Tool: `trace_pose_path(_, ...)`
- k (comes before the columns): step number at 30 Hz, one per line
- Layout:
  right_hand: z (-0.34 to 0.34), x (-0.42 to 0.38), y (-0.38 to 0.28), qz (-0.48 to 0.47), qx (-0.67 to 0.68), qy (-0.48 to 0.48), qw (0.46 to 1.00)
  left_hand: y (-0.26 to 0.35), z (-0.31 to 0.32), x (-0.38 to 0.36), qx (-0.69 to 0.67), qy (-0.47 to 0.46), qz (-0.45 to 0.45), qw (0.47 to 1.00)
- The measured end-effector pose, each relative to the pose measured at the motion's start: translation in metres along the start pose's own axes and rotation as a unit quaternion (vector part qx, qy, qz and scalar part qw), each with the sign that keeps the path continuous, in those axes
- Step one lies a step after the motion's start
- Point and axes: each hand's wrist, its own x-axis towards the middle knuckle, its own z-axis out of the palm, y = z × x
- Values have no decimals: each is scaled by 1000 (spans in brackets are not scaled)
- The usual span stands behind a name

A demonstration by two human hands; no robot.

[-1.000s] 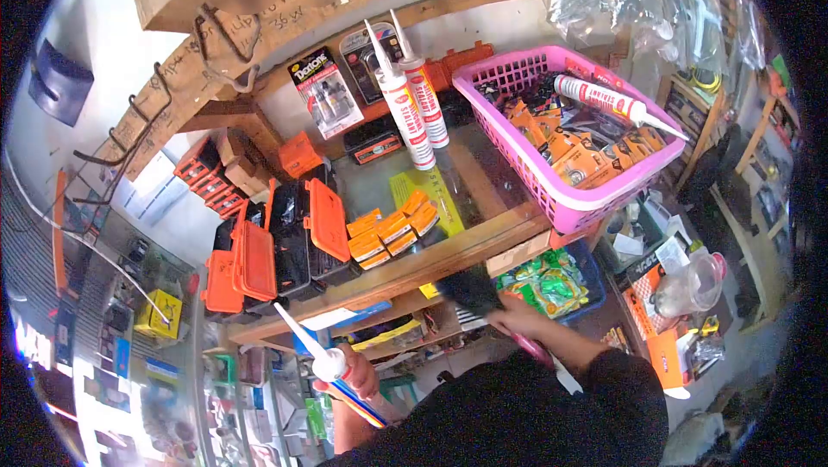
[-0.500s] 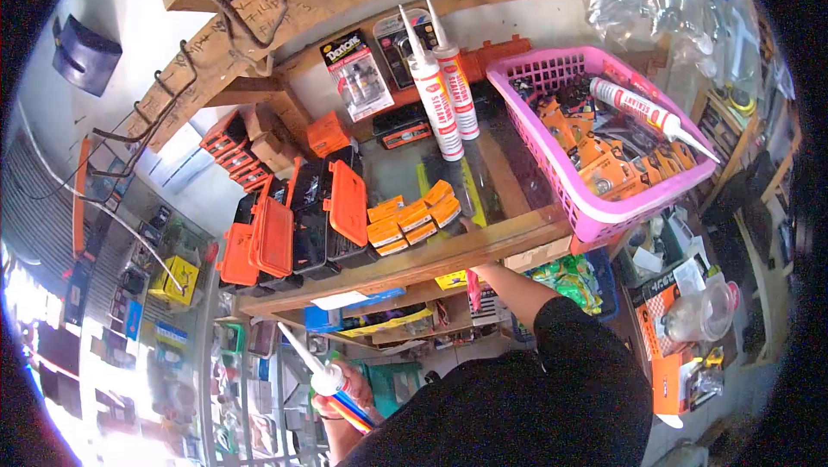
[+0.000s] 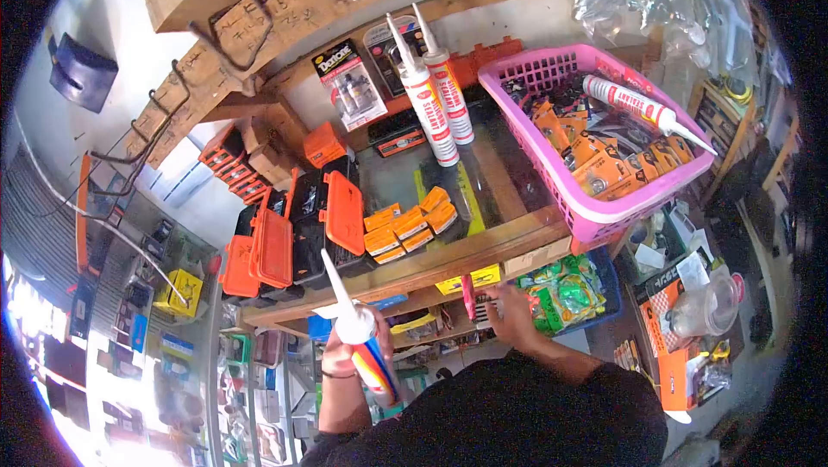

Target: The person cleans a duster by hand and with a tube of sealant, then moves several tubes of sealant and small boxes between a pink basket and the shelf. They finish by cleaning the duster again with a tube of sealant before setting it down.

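My left hand (image 3: 338, 363) is wrapped round a sealant tube (image 3: 373, 363) with a long white nozzle pointing up and to the left. My right hand (image 3: 511, 316) hangs below the front edge of the wooden shelf (image 3: 431, 260), fingers bent, beside a narrow pink item (image 3: 468, 296); whether it holds anything is unclear. Two white and red sealant tubes (image 3: 429, 113) stand upright on the glass shelf top. In front of them lie several small orange boxes (image 3: 410, 225). Another sealant tube (image 3: 630, 103) lies across the pink basket (image 3: 595, 208), over orange packets (image 3: 595, 161).
Black cases with orange lids (image 3: 345, 213) stand on the shelf's left part. Green packets (image 3: 565, 294) fill a blue bin at the lower right. Wire hooks (image 3: 246, 53) project from the wooden beam at the upper left. A yellow box (image 3: 178, 291) is at the left.
My left hand has raised the tube, moving it up and right. My right hand has drawn back from the shelf top to below its front edge. The view has shifted slightly.
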Motion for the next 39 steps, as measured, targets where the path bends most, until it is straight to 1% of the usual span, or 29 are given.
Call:
trace_pose_path(1, -7, -4, -4, 17, 82, -55, 995, -2, 4, 14, -5, -9, 5, 1000)
trace_pose_path(2, -14, -5, -8, 22, 79, -45, 996, -5, 6, 27, 2, -7, 10, 1000)
trace_pose_path(4, -41, 5, -41, 57, 175, -106, 977, -19, 12, 52, -32, 21, 23, 999)
trace_pose_path(5, -51, 12, -54, 65, 174, -97, 978, -26, 18, 62, -59, 46, 24, 997)
trace_pose_path(7, -65, 31, -76, 7, 257, -154, 954, -34, 35, 86, -61, 93, 26, 993)
trace_pose_path(8, -65, 38, -85, 11, 256, -146, 955, -38, 39, 93, -6, 123, 28, 992)
trace_pose_path(9, -64, 45, -92, 19, 272, -159, 949, -41, 48, 103, -8, 141, 24, 990)
trace_pose_path(11, -69, 57, -100, 30, 291, -161, 942, -46, 55, 122, 82, 130, 29, 988)
trace_pose_path(13, -76, 71, -103, 117, 295, -208, 925, -44, 69, 143, 178, 137, -4, 974)
trace_pose_path(14, -77, 79, -101, 101, 341, -164, 920, -44, 69, 156, 164, 136, -16, 977)
trace_pose_path(15, -75, 87, -97, 99, 345, -161, 919, -45, 64, 167, 149, 136, -27, 979)
trace_pose_path(16, -71, 96, -91, 102, 327, -109, 933, -42, 55, 175, 122, 116, -47, 985)
trace_pose_path(17, -71, 106, -88, 103, 306, -56, 945, -39, 49, 182, 203, 109, -17, 973)
trace_pose_path(18, -74, 116, -86, 100, 308, -54, 945, -35, 53, 183, 219, 100, -14, 970)
trace_pose_path(20, -81, 135, -84, 111, 202, -26, 973, -28, 56, 182, 237, 91, -8, 967)
trace_pose_path(21, -78, 144, -81, 108, 202, -26, 973, -26, 54, 178, 246, 112, -14, 963)
trace_pose_path(23, -67, 161, -73, 15, 231, 101, 968, -24, 50, 173, 257, 134, -20, 957)
trace_pose_path(24, -68, 168, -70, 46, 223, 80, 970, -24, 49, 171, 285, 142, -34, 947)
trace_pose_path(25, -66, 177, -68, 44, 224, 78, 970, -23, 48, 170, 313, 149, -47, 937)
trace_pose_path(27, -59, 198, -59, 73, 135, 87, 984, -15, 53, 168, 326, 143, -44, 934)
trace_pose_path(28, -45, 211, -44, 39, 138, 130, 981, -10, 56, 168, 357, 139, -38, 923)
trace_pose_path(29, -38, 224, -33, 36, 140, 130, 981, -5, 58, 170, 388, 135, -32, 911)
trace_pose_path(30, -33, 236, -24, 11, 168, 136, 976, -2, 56, 172, 390, 136, -31, 910)
trace_pose_path(31, -29, 245, -17, -13, 196, 143, 970, 2, 55, 174, 419, 122, -10, 900)
trace_pose_path(32, -25, 252, -10, -18, 196, 136, 971, 6, 54, 178, 446, 106, 11, 888)
trace_pose_path(33, -22, 257, -8, -20, 198, 139, 970, 10, 55, 180, 449, 104, 13, 887)
trace_pose_path(36, -17, 267, -3, -4, 221, 130, 966, 18, 59, 189, 549, 81, 56, 830)
trace_pose_path(37, -15, 269, -1, 13, 235, 138, 962, 20, 60, 192, 551, 81, 55, 828)
trace_pose_path(39, -16, 271, 2, 33, 247, 150, 957, 23, 65, 204, 626, 68, 71, 774)
